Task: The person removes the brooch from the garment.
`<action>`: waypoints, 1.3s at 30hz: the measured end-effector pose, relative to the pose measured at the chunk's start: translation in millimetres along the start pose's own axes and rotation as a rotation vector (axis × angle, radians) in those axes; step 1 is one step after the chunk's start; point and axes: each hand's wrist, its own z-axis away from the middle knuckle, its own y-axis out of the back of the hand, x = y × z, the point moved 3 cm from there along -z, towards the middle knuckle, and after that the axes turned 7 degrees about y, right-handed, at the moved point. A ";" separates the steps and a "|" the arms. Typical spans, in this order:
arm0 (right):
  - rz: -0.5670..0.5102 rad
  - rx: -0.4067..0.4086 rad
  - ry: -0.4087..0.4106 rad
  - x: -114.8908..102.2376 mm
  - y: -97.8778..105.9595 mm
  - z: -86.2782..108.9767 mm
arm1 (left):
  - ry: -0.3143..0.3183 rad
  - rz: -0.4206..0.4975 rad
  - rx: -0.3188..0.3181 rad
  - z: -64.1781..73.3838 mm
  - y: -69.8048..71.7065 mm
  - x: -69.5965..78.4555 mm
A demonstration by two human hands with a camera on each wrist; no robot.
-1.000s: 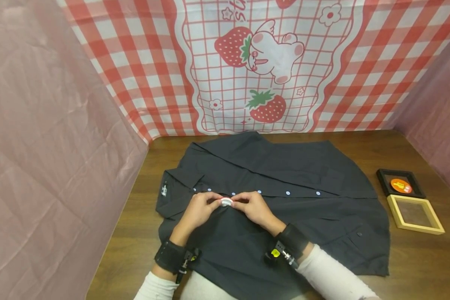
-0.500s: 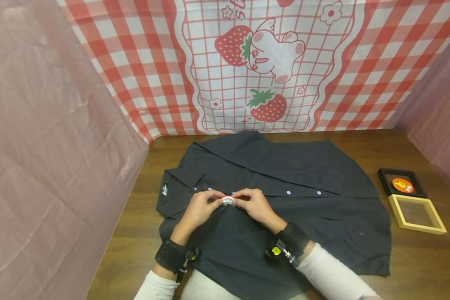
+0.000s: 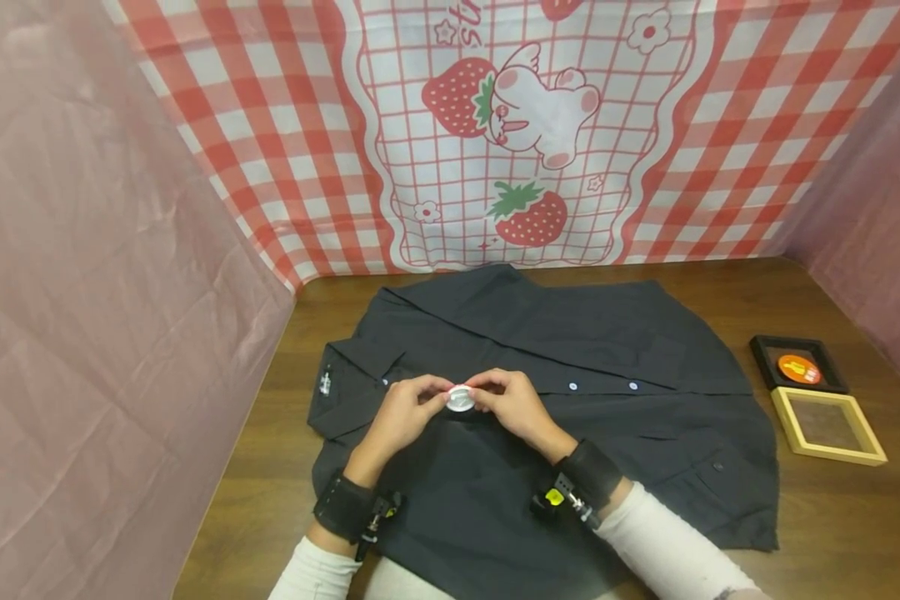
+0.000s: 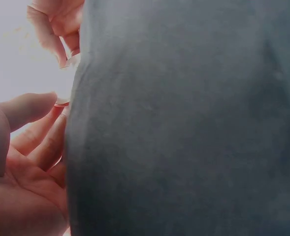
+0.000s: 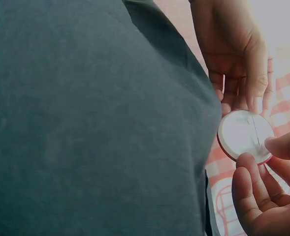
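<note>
Between my two hands is a round pin badge (image 3: 461,398), its white back turned up toward the head camera. In the right wrist view a thin pin wire crosses the back of the badge (image 5: 245,135), and a red rim shows at its edge. My left hand (image 3: 408,412) pinches its left edge with thumb and fingers. The right hand (image 3: 517,408) pinches the opposite edge. Beneath both hands a dark grey button-up shirt (image 3: 570,467) is spread out, collar to the left. Its cloth (image 4: 184,123) fills most of the left wrist view, right beside the fingers.
At the right of the wooden table (image 3: 832,517) lie a black frame (image 3: 765,358) holding an orange round badge (image 3: 798,368) and a pale yellow frame (image 3: 866,417). A red checked cloth (image 3: 285,150) hangs behind; pink cloths (image 3: 120,333) flank the table.
The badge has tipped so that more of its white back shows. Both hands have shifted slightly, the right one a little upward. The shirt cloth peaked below the badge now lies flatter.
</note>
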 end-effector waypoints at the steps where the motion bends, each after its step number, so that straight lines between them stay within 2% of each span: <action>1: -0.003 0.000 0.003 -0.3 0.2 0.0 | -0.002 0.005 0.002 0.0 0.0 0.5; 12: -0.057 0.024 0.019 -3.0 2.7 0.9 | -0.027 0.055 0.048 0.0 -0.8 4.1; 20: -0.140 -0.003 -0.001 -2.5 2.8 1.6 | -0.052 0.084 0.118 0.7 -1.4 3.7; 39: -0.122 0.000 0.000 -3.4 1.8 2.3 | -0.036 0.118 0.098 0.2 -2.4 3.5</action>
